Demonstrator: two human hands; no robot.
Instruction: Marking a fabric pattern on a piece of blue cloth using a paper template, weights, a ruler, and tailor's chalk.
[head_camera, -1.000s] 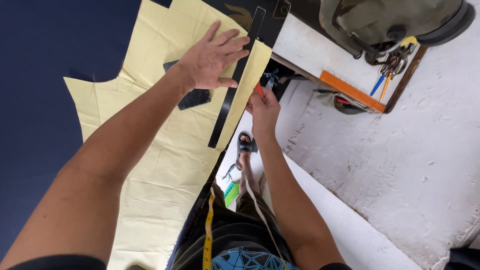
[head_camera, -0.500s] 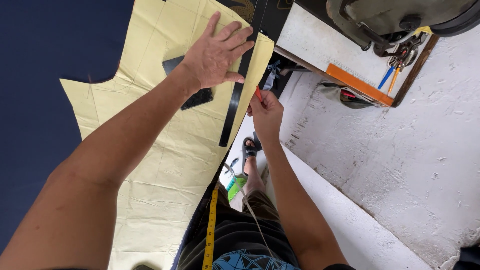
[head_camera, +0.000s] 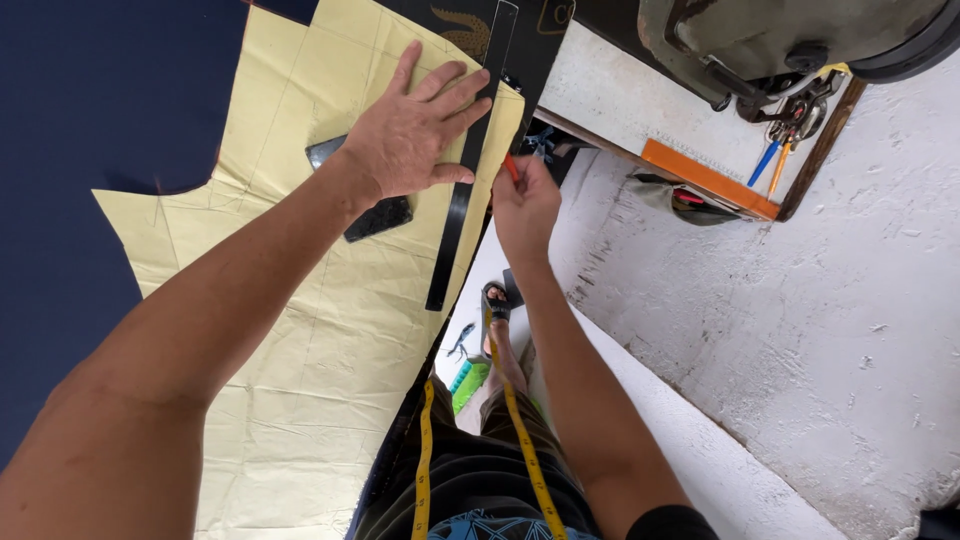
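Left hand (head_camera: 415, 130) lying flat, fingers spread, pressing pale yellow paper pattern sheet (head_camera: 320, 330) and long black flat ruler (head_camera: 470, 165) onto dark navy fabric (head_camera: 110, 110) covering tabletop; black rectangular phone (head_camera: 372, 215) partly showing under palm

Right hand (head_camera: 525, 205), grip pinching thin red marking pencil (head_camera: 511, 167), tip touching sheet's right edge just beside ruler

Yellow measuring tape (head_camera: 425, 450) hanging down over dark shirt

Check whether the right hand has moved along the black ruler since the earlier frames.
Yes. The right hand, pinching a red pencil, has slid up the black ruler edge towards its far end, now level with the left hand pressing the yellow paper pattern.
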